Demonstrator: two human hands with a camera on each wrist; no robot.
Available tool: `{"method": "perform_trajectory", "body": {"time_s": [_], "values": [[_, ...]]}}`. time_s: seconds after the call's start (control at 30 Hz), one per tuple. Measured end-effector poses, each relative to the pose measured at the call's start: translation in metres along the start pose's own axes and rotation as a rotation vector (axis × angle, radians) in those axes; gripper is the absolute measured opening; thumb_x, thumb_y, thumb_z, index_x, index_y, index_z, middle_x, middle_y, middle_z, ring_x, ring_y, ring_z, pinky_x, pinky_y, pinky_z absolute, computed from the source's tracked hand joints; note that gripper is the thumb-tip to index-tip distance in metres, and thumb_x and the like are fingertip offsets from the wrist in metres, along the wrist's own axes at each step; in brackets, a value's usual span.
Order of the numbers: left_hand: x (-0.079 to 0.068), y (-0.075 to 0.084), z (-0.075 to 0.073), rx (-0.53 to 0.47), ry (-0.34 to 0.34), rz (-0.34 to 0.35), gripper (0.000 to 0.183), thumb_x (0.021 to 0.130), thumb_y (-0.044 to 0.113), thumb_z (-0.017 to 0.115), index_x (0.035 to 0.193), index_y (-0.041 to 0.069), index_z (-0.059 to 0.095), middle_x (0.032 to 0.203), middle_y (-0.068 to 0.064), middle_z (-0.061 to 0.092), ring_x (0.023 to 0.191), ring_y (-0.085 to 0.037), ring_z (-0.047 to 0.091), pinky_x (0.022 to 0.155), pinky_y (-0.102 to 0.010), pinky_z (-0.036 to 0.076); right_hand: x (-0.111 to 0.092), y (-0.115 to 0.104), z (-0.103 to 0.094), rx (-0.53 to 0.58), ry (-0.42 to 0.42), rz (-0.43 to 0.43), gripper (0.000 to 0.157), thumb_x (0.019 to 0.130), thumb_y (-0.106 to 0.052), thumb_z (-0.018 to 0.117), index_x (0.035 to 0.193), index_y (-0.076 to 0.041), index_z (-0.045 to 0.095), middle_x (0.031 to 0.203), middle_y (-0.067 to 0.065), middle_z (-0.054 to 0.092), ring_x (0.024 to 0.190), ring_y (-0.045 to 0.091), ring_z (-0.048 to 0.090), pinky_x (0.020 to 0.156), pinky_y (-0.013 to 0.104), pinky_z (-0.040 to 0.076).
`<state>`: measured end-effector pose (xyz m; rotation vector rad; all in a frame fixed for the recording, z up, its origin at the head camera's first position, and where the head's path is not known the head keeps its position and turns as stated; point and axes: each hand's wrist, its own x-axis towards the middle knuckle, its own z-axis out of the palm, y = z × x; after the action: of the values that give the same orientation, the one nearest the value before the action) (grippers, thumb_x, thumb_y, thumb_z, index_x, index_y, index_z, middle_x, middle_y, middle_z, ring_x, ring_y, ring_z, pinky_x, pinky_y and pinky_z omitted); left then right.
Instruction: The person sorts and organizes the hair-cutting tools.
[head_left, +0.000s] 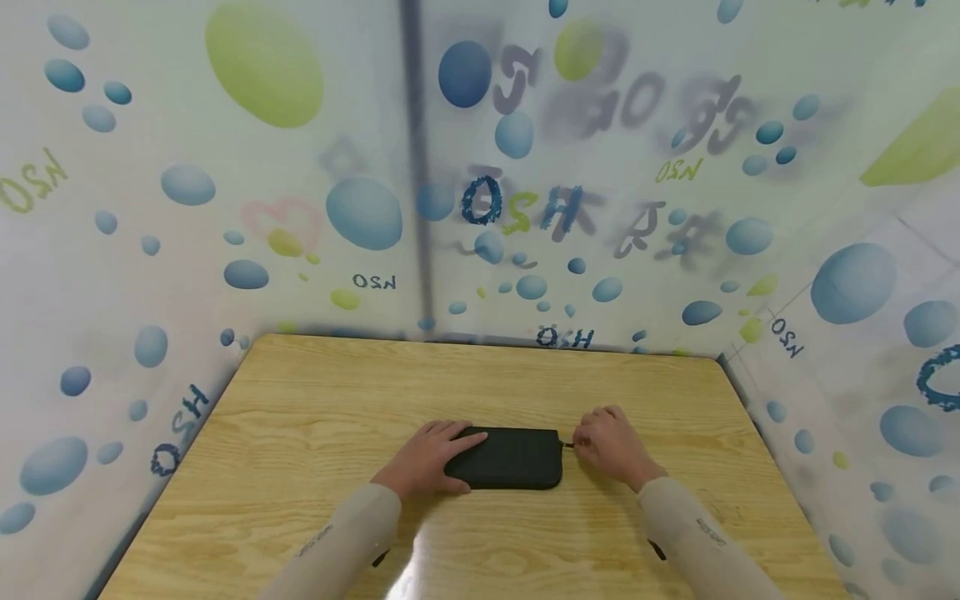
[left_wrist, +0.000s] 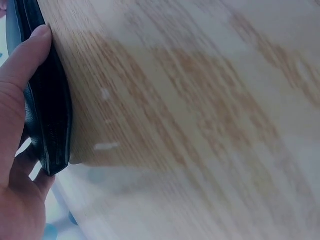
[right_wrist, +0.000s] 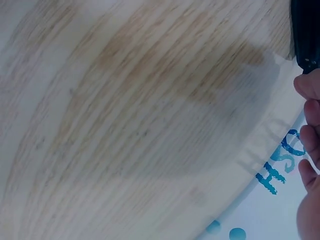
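A black zip wallet [head_left: 513, 458] lies flat on the wooden table in the head view, its long side running left to right. My left hand [head_left: 426, 458] grips its left end, fingers spread over the top and thumb along the near edge. The left wrist view shows that thumb on the zipped edge of the wallet [left_wrist: 52, 105]. At the wallet's right end, my right hand [head_left: 609, 442] pinches the small zipper pull [head_left: 567, 445] with curled fingers. In the right wrist view, the right hand [right_wrist: 312, 120] is partly cut off, and its fingertips hide the pull.
The light wooden table [head_left: 360, 383] has rounded far corners. White walls [head_left: 360, 308] printed with blue and green dots and letters stand behind it and at both sides. Light glares off the table near its front edge.
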<state>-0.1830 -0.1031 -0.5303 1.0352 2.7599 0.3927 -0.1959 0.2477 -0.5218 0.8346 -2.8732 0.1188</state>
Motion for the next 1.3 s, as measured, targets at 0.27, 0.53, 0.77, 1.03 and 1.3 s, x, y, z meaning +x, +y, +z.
{"method": "perform_trajectory", "body": {"time_s": [0.27, 0.53, 0.77, 1.03, 1.3], "values": [[0.002, -0.001, 0.002, 0.033, -0.023, -0.009, 0.083, 0.083, 0.059, 0.067, 0.153, 0.033, 0.031, 0.156, -0.007, 0.036, 0.141, -0.031, 0.038, 0.115, -0.053, 0.031, -0.009, -0.003, -0.002, 0.027, -0.013, -0.091, 0.013, 0.08, -0.018, 0.076, 0.073, -0.026, 0.068, 0.074, -0.015, 0.057, 0.075, 0.008, 0.049, 0.085, 0.04, 0.043], [0.001, 0.001, 0.001, 0.028, -0.022, 0.003, 0.082, 0.084, 0.057, 0.067, 0.153, 0.03, 0.032, 0.156, -0.008, 0.036, 0.142, -0.031, 0.037, 0.115, -0.053, 0.03, -0.016, -0.008, -0.002, 0.071, -0.038, -0.132, 0.022, 0.078, -0.017, 0.076, 0.069, -0.028, 0.06, 0.071, -0.018, 0.048, 0.073, 0.004, 0.042, 0.088, 0.04, 0.044], [0.001, 0.0, 0.002, 0.036, -0.015, 0.014, 0.082, 0.084, 0.058, 0.067, 0.153, 0.03, 0.032, 0.156, -0.008, 0.035, 0.141, -0.03, 0.037, 0.115, -0.053, 0.031, -0.022, -0.017, -0.005, 0.13, -0.089, -0.14, 0.018, 0.079, -0.015, 0.076, 0.071, -0.026, 0.064, 0.074, -0.017, 0.054, 0.077, 0.005, 0.049, 0.09, 0.042, 0.044], [0.001, -0.003, 0.005, 0.03, 0.0, 0.027, 0.082, 0.084, 0.058, 0.066, 0.153, 0.03, 0.032, 0.156, -0.008, 0.035, 0.141, -0.03, 0.037, 0.115, -0.053, 0.031, -0.025, -0.028, -0.003, 0.15, -0.095, -0.199, 0.016, 0.078, -0.017, 0.076, 0.072, -0.024, 0.064, 0.072, -0.017, 0.051, 0.072, 0.002, 0.043, 0.087, 0.04, 0.044], [0.001, -0.003, 0.005, 0.05, 0.006, 0.03, 0.082, 0.084, 0.059, 0.066, 0.153, 0.03, 0.032, 0.156, -0.008, 0.036, 0.141, -0.03, 0.037, 0.115, -0.052, 0.031, -0.026, -0.039, 0.002, 0.169, -0.094, -0.206, 0.016, 0.077, -0.018, 0.075, 0.069, -0.024, 0.063, 0.07, -0.018, 0.048, 0.072, 0.002, 0.043, 0.086, 0.037, 0.043]]}}
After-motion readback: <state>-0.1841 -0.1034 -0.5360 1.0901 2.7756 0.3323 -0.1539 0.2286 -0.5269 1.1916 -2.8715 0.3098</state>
